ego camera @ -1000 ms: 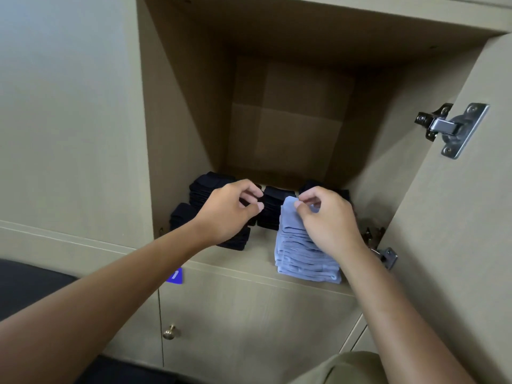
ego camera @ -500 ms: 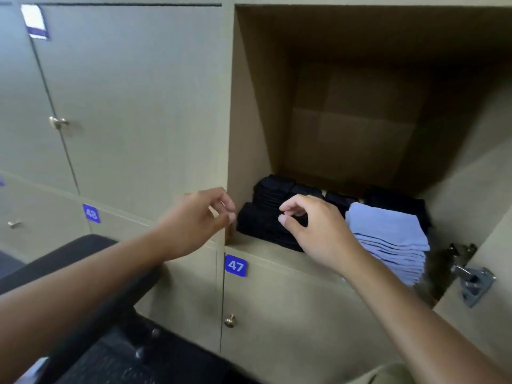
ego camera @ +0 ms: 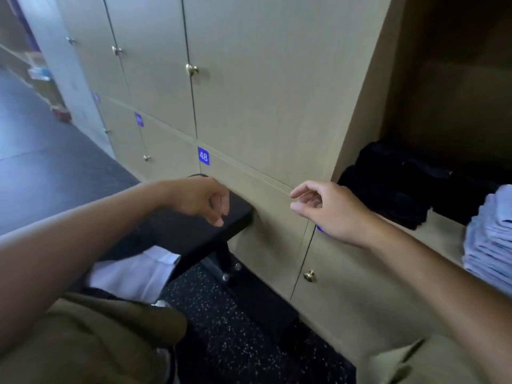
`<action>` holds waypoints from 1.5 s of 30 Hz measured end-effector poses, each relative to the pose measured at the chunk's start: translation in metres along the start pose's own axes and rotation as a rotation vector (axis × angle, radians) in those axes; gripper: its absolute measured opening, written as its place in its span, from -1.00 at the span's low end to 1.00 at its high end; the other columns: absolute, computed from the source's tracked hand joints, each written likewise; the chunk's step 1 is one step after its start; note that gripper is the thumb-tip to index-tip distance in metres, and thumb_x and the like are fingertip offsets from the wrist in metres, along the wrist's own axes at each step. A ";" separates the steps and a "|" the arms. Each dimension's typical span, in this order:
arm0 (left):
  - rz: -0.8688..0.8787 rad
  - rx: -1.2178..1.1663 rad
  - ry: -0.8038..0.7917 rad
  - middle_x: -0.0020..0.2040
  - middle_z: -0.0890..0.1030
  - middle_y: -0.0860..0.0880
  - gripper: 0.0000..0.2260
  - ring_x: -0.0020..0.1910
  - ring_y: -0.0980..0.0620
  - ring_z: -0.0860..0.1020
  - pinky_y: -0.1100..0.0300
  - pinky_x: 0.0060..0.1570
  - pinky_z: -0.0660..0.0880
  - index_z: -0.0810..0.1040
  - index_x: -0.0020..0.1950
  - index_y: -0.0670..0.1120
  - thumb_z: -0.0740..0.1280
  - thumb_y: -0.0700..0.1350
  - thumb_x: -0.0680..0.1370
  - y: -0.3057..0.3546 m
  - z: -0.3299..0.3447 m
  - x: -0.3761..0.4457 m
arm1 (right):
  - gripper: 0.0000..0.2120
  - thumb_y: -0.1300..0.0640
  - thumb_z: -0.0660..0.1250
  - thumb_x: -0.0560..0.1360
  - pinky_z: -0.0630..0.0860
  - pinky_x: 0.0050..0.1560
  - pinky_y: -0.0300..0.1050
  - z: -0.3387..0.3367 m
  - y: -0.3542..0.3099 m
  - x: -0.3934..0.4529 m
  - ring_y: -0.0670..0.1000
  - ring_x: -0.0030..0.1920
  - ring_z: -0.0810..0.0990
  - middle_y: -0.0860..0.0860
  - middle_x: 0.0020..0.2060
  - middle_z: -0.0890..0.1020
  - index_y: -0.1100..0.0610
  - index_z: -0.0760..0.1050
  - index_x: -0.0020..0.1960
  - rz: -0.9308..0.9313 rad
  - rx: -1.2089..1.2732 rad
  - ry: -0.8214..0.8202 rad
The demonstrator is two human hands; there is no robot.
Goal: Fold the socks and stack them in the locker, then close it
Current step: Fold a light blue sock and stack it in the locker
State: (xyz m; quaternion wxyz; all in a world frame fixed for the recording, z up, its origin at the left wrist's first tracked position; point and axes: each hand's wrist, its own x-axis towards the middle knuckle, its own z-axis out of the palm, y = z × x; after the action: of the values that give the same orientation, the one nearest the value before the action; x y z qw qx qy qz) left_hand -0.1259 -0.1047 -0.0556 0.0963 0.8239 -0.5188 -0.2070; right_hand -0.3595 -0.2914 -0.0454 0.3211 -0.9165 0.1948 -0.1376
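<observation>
Right now both hands hang empty in front of the closed lockers: the left hand (ego camera: 203, 199) has its fingers loosely curled over the black surface (ego camera: 194, 231), holding nothing, and the right hand (ego camera: 325, 207) is relaxed, fingers half bent, just left of the open locker (ego camera: 357, 112). The folded socks sit on its shelf, a dark stack (ego camera: 393, 187) further in and a pale blue stack (ego camera: 490, 242) at the front edge. That blue pile looks the risk to me: it stands near the lip, and a passing forearm or the swinging door could tip it out. The door itself is out of view, so I cannot say how it stands. Something white (ego camera: 133, 273) lies on the surface, half hidden by the left arm; whether it is more socks is hard to tell.
</observation>
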 end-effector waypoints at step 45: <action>-0.021 -0.336 0.474 -0.24 0.55 -0.03 -0.84 -0.23 -0.06 0.43 0.05 -0.12 0.38 0.48 0.00 -0.16 0.45 -0.18 0.58 -0.061 -0.049 -0.037 | -0.49 -0.04 0.45 0.53 0.40 -0.08 -0.29 0.099 -0.056 0.055 -0.04 0.05 0.59 -0.09 0.19 0.54 0.00 0.40 0.42 -0.046 0.151 -0.065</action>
State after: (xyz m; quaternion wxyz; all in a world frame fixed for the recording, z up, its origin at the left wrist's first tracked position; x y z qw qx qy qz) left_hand -0.0687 -0.0474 -0.0258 0.3479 0.8271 -0.4316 -0.0928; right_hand -0.2581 -0.2230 -0.0767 0.3920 -0.8980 0.1521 -0.1293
